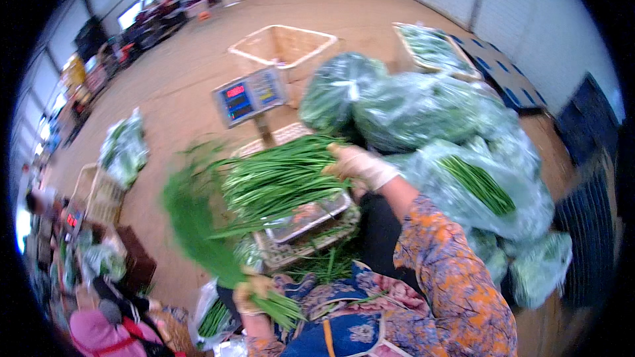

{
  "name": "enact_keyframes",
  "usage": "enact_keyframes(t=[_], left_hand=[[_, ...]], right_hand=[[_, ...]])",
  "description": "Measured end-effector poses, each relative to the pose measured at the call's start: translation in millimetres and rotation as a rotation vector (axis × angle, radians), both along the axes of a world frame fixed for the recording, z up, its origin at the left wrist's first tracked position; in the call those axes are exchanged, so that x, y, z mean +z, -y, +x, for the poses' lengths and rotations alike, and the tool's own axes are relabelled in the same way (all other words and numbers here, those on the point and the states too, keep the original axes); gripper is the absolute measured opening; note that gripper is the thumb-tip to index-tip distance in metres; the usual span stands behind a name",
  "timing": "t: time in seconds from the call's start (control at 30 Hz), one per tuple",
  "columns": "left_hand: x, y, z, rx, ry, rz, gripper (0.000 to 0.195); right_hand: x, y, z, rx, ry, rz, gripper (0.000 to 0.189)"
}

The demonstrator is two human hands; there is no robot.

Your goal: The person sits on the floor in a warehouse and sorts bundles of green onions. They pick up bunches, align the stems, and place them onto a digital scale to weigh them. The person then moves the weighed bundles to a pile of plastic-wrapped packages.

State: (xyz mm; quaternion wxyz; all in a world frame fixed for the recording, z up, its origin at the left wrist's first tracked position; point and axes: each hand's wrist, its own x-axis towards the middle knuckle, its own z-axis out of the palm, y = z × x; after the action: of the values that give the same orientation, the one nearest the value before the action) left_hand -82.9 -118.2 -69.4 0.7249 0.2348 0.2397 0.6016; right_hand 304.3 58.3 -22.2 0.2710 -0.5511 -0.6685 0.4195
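My left hand (253, 291), in a pale glove, grips a bunch of garlic chives (198, 228). Its long leaves fan out, blurred, up and to the left, and the cut ends stick out to the right below the hand. My right hand (352, 163), gloved too, rests at the right end of a pile of chives (278, 173); whether its fingers close on any stems is unclear. Under the pile is a white-rimmed tray (310, 218) above a pale plastic crate (312, 248). Behind it rises a digital scale display (248, 96) with lit red figures.
Filled plastic bags (421, 109) are heaped on the right, one with a loose chive bunch (476, 183) on top. An upright crate (283, 44) stands beyond the scale. Another person (104, 327) sits at lower left, near a brown box (134, 253). An open bag of chives (213, 317) lies beside me.
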Motion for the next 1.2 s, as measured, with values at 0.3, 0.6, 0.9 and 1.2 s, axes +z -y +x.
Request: enact_keyframes(t=[0.3, 0.6, 0.9, 1.2], left_hand=[[43, -84, 80, 0.01, -0.117, 0.056, 0.055], [117, -72, 261, -0.472, -0.489, 0.617, 0.091], [101, -85, 389, -0.552, -0.819, 0.907, 0.062], [43, -141, 440, -0.68, -0.411, 0.217, 0.029]], right_hand=[[65, 108, -127, 0.222, 0.169, 0.366, 0.114], [75, 141, 22, -0.15, 0.085, 0.529, 0.068], [48, 202, 176, -0.44, 0.503, 0.736, 0.055], [-30, 266, 282, -0.541, 0.71, 0.499, 0.068]])
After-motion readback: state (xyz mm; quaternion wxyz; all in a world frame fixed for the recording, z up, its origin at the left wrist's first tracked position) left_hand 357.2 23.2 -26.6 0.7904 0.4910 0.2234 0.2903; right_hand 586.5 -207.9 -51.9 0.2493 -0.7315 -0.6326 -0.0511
